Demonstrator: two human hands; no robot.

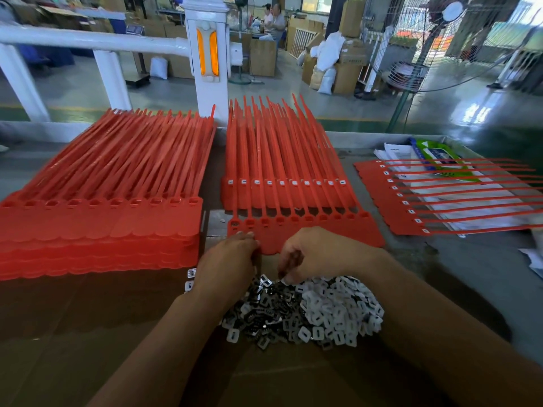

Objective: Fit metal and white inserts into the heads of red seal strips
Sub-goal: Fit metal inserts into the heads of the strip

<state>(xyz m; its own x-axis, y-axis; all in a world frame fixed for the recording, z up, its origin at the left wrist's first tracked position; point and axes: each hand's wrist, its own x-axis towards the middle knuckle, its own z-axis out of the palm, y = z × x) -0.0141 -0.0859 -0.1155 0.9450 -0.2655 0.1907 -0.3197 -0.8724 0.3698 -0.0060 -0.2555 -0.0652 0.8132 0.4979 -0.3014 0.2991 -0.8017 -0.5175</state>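
Observation:
A sheet of joined red seal strips (323,230) lies in front of me with its heads open and its tails pointing away. Just below it sits a pile of inserts, the dark metal inserts (264,306) on the left and the white inserts (338,306) on the right. My left hand (226,259) is palm down, with bent fingertips on the sheet's near left corner; its palm is hidden. My right hand (317,254) curls over the top of the pile. Its fingertips pinch a small white insert (286,281).
A thick stack of red strip sheets (102,218) fills the left. Behind the working sheet lies another stack (282,183) with white inserts in its heads. A fitted sheet (411,201) rests on papers at the right. A white railing post (208,60) stands beyond the table.

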